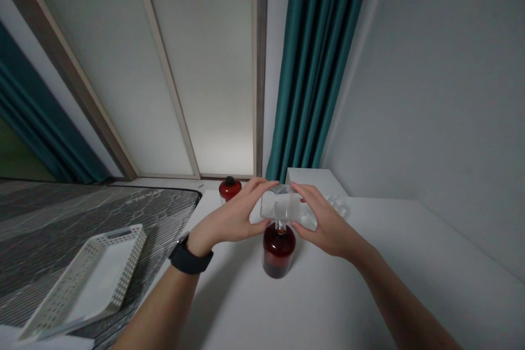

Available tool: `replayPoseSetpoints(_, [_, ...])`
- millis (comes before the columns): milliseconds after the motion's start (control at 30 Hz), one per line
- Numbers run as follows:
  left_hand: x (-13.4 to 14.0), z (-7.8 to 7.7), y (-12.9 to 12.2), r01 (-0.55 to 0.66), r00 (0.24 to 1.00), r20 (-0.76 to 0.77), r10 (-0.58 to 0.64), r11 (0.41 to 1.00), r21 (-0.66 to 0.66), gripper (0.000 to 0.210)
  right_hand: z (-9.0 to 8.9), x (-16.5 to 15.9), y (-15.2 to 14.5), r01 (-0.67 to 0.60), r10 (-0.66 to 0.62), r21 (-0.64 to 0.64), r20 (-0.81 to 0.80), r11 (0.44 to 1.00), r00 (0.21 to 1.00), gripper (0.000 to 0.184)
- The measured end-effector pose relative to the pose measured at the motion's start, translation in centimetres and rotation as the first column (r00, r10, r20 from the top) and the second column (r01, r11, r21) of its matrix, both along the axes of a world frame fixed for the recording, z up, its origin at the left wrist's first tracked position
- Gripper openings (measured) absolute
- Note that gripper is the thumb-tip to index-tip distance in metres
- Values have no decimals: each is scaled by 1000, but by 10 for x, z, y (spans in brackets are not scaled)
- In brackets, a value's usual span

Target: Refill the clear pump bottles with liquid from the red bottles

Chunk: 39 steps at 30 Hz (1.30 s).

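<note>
A clear cylindrical container [275, 205], glass or plastic, lies sideways between my two hands, just above a dark red bottle [279, 251]. My left hand [241, 210] curves round its left end, thumb below and fingers above. At the other end, my right hand [322, 219] grips in the same way, thumb low and fingers on top. The red bottle stands upright on the white table [262, 311]. Its narrow neck meets or nearly meets the underside of the clear container; I cannot tell whether they touch.
A second red bottle [229, 188] with a black cap stands behind my left hand. Crumpled clear plastic [338, 205] lies beyond my right hand, near a white box [315, 178]. A white perforated basket [88, 276] sits lower left on a grey patterned surface [164, 213].
</note>
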<state>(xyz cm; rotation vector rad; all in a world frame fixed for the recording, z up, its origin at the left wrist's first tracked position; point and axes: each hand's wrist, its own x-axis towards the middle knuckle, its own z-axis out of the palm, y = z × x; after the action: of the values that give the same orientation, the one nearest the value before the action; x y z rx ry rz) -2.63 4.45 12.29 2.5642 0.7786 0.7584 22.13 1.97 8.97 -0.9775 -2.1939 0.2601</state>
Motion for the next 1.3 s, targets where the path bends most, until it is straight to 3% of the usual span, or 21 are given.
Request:
replayPoseSetpoints(467, [2,8,-7,-15,1000,3,15,998,68,65,15,-3,-9,46,-52,67,83,997,995,78])
replayPoseSetpoints(1300, [2,14,-11,-24,998,-57,35,981,191,58,23,-2,-11,20,-51,201,146,979,988,76])
